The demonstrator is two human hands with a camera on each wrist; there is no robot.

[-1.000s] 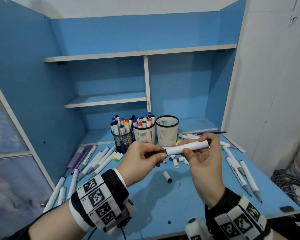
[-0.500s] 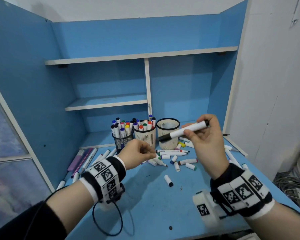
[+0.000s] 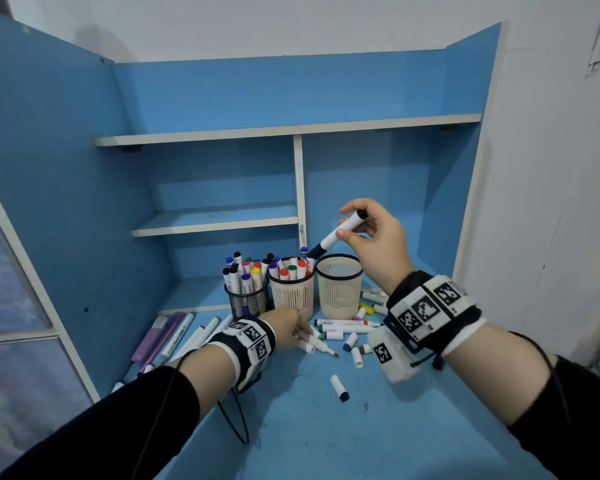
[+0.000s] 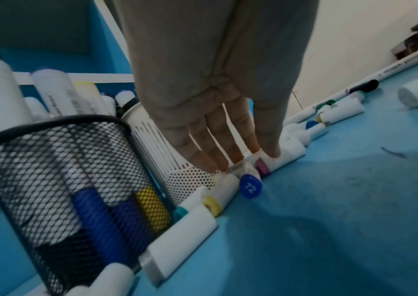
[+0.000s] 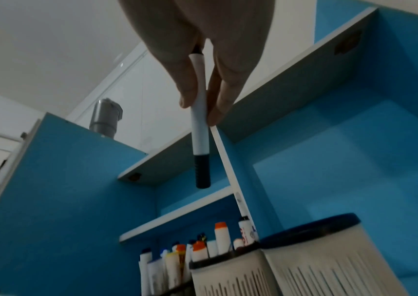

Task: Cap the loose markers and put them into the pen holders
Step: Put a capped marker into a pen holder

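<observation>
1. There are three pen holders standing in a row at the back of the blue desk point(image 3: 413, 427).
2. The black mesh holder point(image 3: 246, 301) is on the left and is full of markers.
3. The middle cream holder point(image 3: 293, 296) is just beside it and is full of markers too.
4. The right cream holder point(image 3: 340, 289) has a black rim, and no markers stick out of its top.
5. The right hand point(image 3: 378, 237) is up in the air above the holders. Its thumb and fingers pinch one white marker point(image 3: 340, 232).
6. That marker has a black cap on its low end. It tilts down, and the capped end is right over the edge of the middle cream holder.
7. The left hand point(image 3: 284, 329) is low on the desk in front of the holders. Its fingers point(image 4: 228, 140) are straight and reach down onto a small pile of loose markers point(image 4: 286, 152). The fingertips touch them, but the wrist view is blurry, so it is hard to say if they hold one yet.
8. One marker with its cap off point(image 3: 321, 346) lies by the left hand, tip pointing right.
9. One lone white cap with a dark end point(image 3: 339, 388) lies by itself nearer the person.
10. About six long markers point(image 3: 174, 336) lie side by side on the far left of the desk.
11. More markers and caps point(image 3: 347, 327) lie mixed up in front of the right cream holder.
</observation>
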